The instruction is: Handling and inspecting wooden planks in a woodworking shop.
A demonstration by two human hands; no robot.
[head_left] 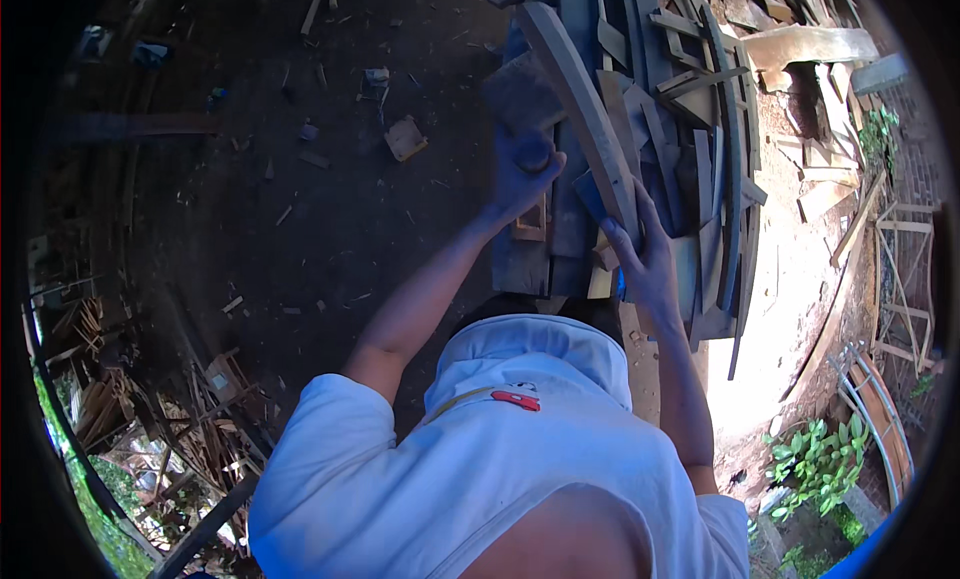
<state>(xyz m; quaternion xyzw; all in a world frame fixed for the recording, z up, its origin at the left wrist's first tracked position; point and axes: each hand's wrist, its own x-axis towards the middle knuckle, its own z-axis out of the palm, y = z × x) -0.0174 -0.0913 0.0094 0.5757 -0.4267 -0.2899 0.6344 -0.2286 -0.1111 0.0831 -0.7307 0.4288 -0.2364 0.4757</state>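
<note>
My right hand (pixel 645 254) grips the lower end of a long, pale, slightly curved wooden beam (pixel 575 89), which rises up and to the left over a pile of loose boards (pixel 680 119). My left hand (pixel 520 184) is curled around a small dark round object (pixel 532 157) beside the beam, in shadow; what exactly it is, I cannot tell. Below that hand sits a small rectangular wooden piece with an opening (pixel 530 224). A flat board (pixel 520 89) lies behind the left hand.
Dark ground (pixel 300 209) with scattered offcuts spreads to the left. Broken timber (pixel 110 399) is heaped at lower left. On the right are sunlit wood scraps (pixel 820 179), a wooden frame (pixel 900 309), a brick surface (pixel 915 159) and green plants (pixel 815 469).
</note>
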